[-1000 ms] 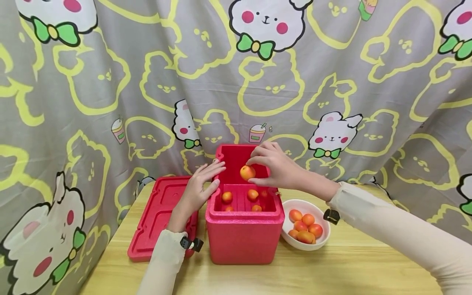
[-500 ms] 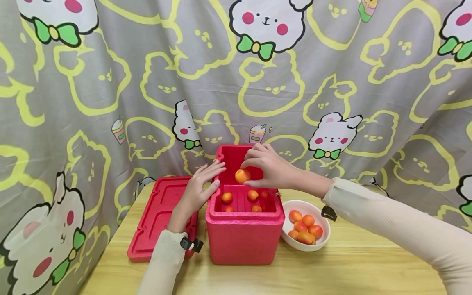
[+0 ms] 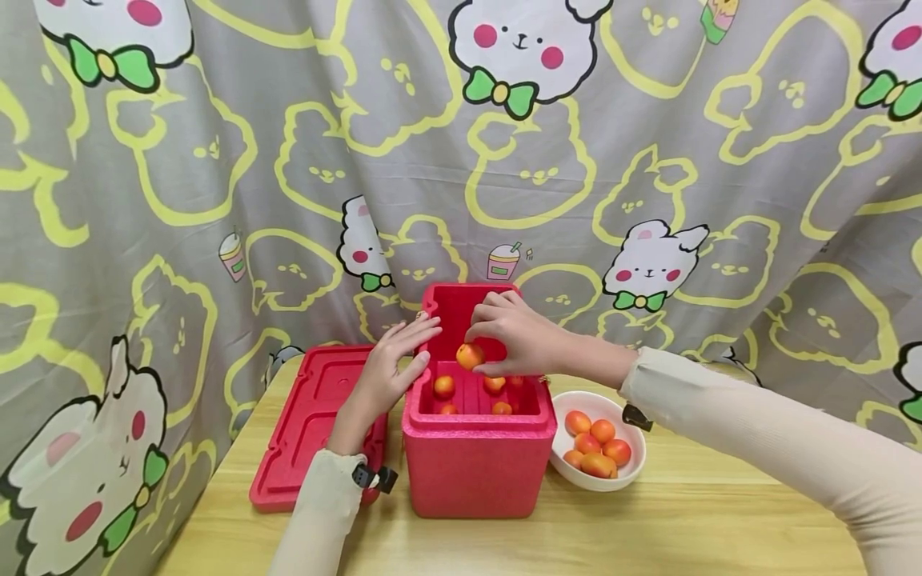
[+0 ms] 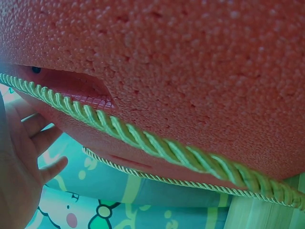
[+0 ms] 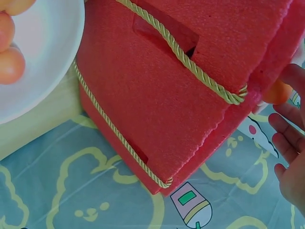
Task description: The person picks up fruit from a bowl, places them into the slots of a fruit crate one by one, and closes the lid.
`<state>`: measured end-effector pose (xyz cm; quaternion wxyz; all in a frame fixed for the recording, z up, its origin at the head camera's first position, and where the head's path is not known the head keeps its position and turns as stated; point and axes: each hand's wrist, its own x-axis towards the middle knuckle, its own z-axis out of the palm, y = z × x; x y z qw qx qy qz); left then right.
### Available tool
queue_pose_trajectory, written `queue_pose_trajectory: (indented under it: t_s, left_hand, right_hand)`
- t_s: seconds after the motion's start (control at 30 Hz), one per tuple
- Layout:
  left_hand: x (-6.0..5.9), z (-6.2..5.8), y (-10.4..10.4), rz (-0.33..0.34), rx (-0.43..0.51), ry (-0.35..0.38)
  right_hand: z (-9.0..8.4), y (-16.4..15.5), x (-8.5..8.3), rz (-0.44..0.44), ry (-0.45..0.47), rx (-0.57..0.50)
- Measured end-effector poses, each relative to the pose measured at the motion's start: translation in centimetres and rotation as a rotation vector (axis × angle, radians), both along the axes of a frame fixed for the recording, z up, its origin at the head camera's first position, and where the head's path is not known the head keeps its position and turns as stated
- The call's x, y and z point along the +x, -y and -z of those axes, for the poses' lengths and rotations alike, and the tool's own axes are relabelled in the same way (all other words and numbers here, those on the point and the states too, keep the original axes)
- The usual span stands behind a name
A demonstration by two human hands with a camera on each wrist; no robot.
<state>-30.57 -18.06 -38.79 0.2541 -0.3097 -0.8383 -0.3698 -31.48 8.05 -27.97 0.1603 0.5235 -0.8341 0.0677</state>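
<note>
A red foam box (image 3: pixel 475 456) stands open on the wooden table, with several orange fruits (image 3: pixel 443 386) inside. My right hand (image 3: pixel 513 336) pinches one orange fruit (image 3: pixel 469 355) just above the box's opening. My left hand (image 3: pixel 392 360) rests with straight fingers on the box's left rim. In the left wrist view the box's side (image 4: pixel 190 71) with its green cord (image 4: pixel 157 145) fills the frame, my left hand (image 4: pixel 21 167) at the lower left. The right wrist view shows the box (image 5: pixel 176 95), the held fruit (image 5: pixel 276 91) at its edge and my right fingers (image 5: pixel 290 138).
The box's red lid (image 3: pixel 310 424) lies flat on the table to the left. A white bowl (image 3: pixel 598 472) with several orange fruits (image 3: pixel 595 444) stands right of the box. A grey curtain with cartoon bears (image 3: pixel 216 176) hangs close behind. Bare tabletop (image 3: pixel 648 536) lies in front.
My right hand has carried the fruit leftward and down, from above the box's back right to just over the opening. The left hand has stayed on the rim.
</note>
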Motion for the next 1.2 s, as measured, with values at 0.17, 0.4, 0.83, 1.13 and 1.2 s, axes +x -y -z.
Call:
queue_pose_trajectory:
  t_s: [0.17, 0.4, 0.83, 1.13, 1.2]
  left_hand:
    - [0.05, 0.16, 0.0, 0.003, 0.003, -0.006]
    - [0.01, 0.07, -0.2, 0.016, 0.005, -0.007]
    - [0.12, -0.3, -0.05, -0.003, 0.007, 0.011]
    - [0.09, -0.1, -0.07, 0.01, 0.012, 0.012]
    - [0.14, -0.07, -0.09, 0.008, 0.012, 0.012]
  right_hand:
    - [0.31, 0.06, 0.02, 0.0, 0.008, 0.013]
    - [0.81, 0.09, -0.02, 0.005, -0.027, 0.037]
    - [1.02, -0.11, -0.3, 0.019, -0.062, 0.024]
    - [1.04, -0.49, -0.17, 0.023, -0.052, 0.011]
    - [1.02, -0.54, -0.17, 0.022, -0.059, 0.007]
